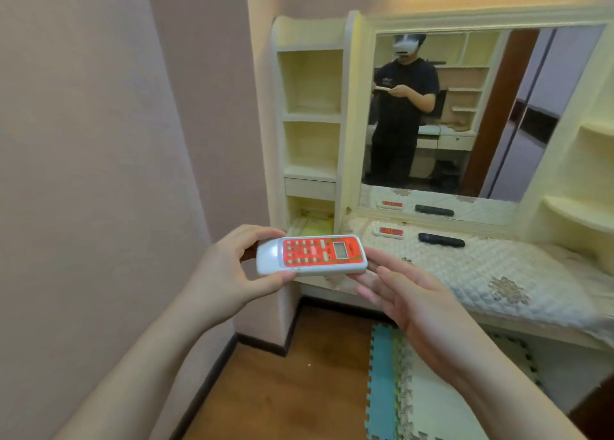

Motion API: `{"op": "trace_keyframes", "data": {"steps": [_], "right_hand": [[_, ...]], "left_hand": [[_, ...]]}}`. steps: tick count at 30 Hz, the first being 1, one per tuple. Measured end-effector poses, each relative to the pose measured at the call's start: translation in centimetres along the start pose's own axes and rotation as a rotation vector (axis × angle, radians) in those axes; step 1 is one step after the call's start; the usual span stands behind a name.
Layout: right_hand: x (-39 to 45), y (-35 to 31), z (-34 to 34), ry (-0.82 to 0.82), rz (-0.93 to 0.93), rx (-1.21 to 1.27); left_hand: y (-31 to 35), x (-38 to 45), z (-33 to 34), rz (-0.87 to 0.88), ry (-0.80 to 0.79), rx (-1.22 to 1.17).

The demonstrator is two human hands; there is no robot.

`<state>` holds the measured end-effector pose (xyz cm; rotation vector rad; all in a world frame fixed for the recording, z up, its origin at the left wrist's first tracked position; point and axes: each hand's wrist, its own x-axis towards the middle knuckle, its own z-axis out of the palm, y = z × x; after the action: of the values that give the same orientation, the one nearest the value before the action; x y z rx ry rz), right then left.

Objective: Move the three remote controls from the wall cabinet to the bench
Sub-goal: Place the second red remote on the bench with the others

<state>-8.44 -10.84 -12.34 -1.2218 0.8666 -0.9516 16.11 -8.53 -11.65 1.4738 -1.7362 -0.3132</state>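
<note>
My left hand (229, 273) grips the white end of a white remote with a red-orange button face (312, 255), held flat in the air in front of the cream wall cabinet (310, 114). My right hand (408, 293) has straight fingers that touch the remote's right end from below. On the quilted bench (498, 273) lie a second white and red remote (388, 232) and a black remote (441, 240), side by side near the mirror.
A large mirror (465, 114) behind the bench reflects a person and both lying remotes. The cabinet's shelves look bare; its lowest compartment (310, 222) is open. Curved shelves (584, 207) stand at right. Foam mats (398, 389) cover the wood floor.
</note>
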Motion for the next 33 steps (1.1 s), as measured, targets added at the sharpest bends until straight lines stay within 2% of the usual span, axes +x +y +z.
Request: {"op": "trace_keyframes", "data": {"steps": [6, 11, 17, 26, 33], "right_hand": [[2.3, -0.2, -6.7, 0.090, -0.002, 0.052], [4.5, 0.7, -8.8, 0.156, 0.029, 0.113], [8.6, 2.1, -8.2, 0.214, 0.048, 0.107], [15.9, 4.4, -3.9, 0.324, 0.055, 0.048], [19.9, 6.7, -4.4, 0.442, 0.102, 0.063]], "left_hand": [[1.1, 5.3, 6.3, 0.035, -0.088, -0.029], [-0.1, 8.7, 9.0, 0.054, -0.140, -0.015], [-4.3, 12.8, 10.4, 0.057, -0.204, -0.045], [-13.3, 17.9, 10.7, 0.081, -0.301, -0.109], [-17.0, 21.1, 13.9, 0.068, -0.391, -0.158]]}}
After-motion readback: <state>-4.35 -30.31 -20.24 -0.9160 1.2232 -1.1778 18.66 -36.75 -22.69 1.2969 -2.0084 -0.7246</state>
